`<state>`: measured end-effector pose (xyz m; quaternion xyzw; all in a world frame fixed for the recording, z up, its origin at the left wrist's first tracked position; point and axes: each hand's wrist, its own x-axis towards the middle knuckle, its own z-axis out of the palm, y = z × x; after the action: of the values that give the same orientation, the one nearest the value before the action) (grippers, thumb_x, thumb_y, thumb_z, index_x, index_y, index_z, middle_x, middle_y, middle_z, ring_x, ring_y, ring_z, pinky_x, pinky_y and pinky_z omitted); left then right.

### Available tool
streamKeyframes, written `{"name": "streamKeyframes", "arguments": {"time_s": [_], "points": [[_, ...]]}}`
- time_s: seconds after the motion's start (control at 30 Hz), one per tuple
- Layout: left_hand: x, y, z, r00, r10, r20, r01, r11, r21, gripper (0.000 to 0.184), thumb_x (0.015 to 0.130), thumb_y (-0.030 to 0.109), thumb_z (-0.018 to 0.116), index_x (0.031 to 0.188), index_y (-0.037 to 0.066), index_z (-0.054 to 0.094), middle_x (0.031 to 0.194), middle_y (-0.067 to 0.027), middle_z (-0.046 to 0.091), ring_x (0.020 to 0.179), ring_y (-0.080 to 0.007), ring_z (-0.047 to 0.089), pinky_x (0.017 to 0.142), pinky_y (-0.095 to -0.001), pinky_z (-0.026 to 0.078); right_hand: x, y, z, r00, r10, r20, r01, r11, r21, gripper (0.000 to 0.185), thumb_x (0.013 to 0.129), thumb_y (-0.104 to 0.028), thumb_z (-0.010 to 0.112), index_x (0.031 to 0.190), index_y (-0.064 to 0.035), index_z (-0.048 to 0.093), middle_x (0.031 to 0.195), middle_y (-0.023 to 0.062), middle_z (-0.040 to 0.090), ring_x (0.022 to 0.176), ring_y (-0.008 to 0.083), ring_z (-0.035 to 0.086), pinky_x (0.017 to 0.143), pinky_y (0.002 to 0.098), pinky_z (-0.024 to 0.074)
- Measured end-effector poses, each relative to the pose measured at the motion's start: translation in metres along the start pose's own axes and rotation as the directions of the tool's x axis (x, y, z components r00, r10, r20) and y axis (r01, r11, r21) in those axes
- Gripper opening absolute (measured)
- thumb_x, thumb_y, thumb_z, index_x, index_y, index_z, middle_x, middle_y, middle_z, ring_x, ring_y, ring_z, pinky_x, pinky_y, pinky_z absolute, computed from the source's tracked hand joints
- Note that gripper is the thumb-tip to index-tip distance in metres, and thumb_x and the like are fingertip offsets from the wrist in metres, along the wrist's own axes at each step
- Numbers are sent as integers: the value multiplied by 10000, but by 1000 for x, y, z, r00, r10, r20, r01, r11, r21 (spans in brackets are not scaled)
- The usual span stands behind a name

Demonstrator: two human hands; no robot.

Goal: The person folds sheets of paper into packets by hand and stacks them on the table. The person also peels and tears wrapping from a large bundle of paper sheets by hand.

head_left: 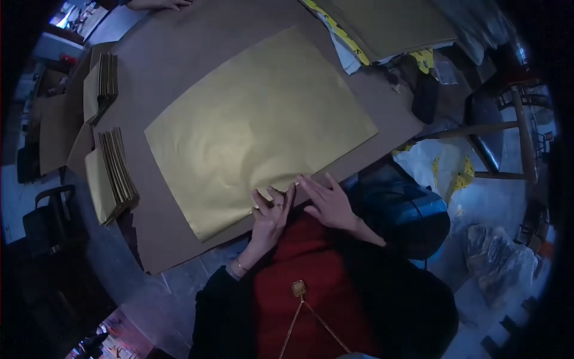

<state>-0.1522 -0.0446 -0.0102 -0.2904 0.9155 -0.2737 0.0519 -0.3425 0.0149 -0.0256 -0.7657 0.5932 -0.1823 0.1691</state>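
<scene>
Gold sheet, qty 1, has 2 hands @ edge.

The person wears a red top under a loose, very dark jacket with long sleeves. A thin gold-coloured chain carries a squarish golden pendant with a paler face. The left hand has a ring on one finger; a slim bracelet circles that wrist, just beyond the cuff.

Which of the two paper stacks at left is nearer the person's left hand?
The lower stack in the picture; the upper stack sits farther from the left hand.
</scene>
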Motion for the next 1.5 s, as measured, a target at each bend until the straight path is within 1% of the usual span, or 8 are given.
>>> {"name": "streamKeyframes", "arguments": {"time_s": [0.3, 0.43, 0.47, 0.8, 1.0, 1.23, 1.3, 1.5], "points": [[-1, 6, 6, 999, -34, -37, 35, 999, 41, 604, 855, 80, 474, 1423, 219, 325, 1133, -155, 474, 972, -410, 603, 580, -328, 546, -8, 29, -12, 964, 150, -219, -156, 988, -11, 722, 888, -305, 528, 1449, -70, 140, 1457, 80, 328, 1280, 218, 398, 1069, 460, 228], [-1, 5, 4, 1000, -31, -3, 32, 999, 35, 612, 854, 84, 465, 1429, 229, 312, 1144, -158, 465, 973, -411, 606, 573, -317, 550, -8, 37, -42, 890, 455, -13, -455, 888, -72, 662, 908, -271, 503, 1447, -82, 169, 1435, 74, 368, 1268, 215, 418, 1080, 424, 223], [-1, 4, 2, 999, -25, 20, 24, 1000, 15, 617, 854, 85, 462, 1432, 232, 305, 1146, -160, 466, 972, -412, 607, 570, -312, 550, -18, 53, -28, 917, 257, -304, -298, 950, -97, 608, 921, -241, 474, 1439, -71, 205, 1423, 81, 389, 1260, 230, 431, 1084, 407, 221], [0, 4, -1, 998, -34, 53, 33, 999, 10, 659, 841, 59, 506, 1435, 243, 289, 1189, -146, 417, 1021, -409, 572, 559, -276, 560, -19, 105, -46, 829, 365, -423, -462, 874, -150, 592, 931, -203, 429, 1443, -37, 183, 1416, 89, 399, 1269, 258, 420, 1080, 416, 227], [0, 6, 3, 998, -59, 14, 58, 998, 32, 668, 841, 54, 508, 1441, 238, 277, 1166, -156, 446, 1004, -403, 584, 560, -307, 563, -9, 117, -59, 693, 543, -475, -564, 818, 112, 518, 943, -227, 431, 1415, -70, 286, 1412, 100, 401, 1271, 281, 409, 1065, 425, 248], [-2, 8, 6, 998, -69, -10, 69, 997, 47, 658, 846, 79, 515, 1444, 203, 271, 1143, -178, 439, 958, -413, 589, 520, -315, 550, 13, 125, -77, 635, 596, -491, -580, 788, 205, 336, 918, -320, 508, 1011, -20, 626, 974, 173, 610, 896, 323, 587, 751, 403, 450], [-3, 11, 10, 998, -52, -20, 52, 999, 0, 643, 853, 92, 501, 1445, 195, 269, 1145, -185, 428, 964, -416, 581, 516, -319, 551, 26, 124, -85, 522, 781, -344, -723, 619, 308, 371, 901, -356, 531, 944, -2, 633, 907, 180, 621, 846, 344, 596, 719, 424, 455], [-1, 9, 3, 993, -120, 17, 122, 987, -106, 628, 854, 154, 517, 1436, 189, 283, 1173, -195, 379, 1065, -416, 522, 533, -338, 547, 34, 144, -94, 720, 632, -288, -625, 770, 127, 403, 899, -382, 545, 876, 17, 599, 757, 162, 612, 734, 325, 598, 667, 401, 449]]}}
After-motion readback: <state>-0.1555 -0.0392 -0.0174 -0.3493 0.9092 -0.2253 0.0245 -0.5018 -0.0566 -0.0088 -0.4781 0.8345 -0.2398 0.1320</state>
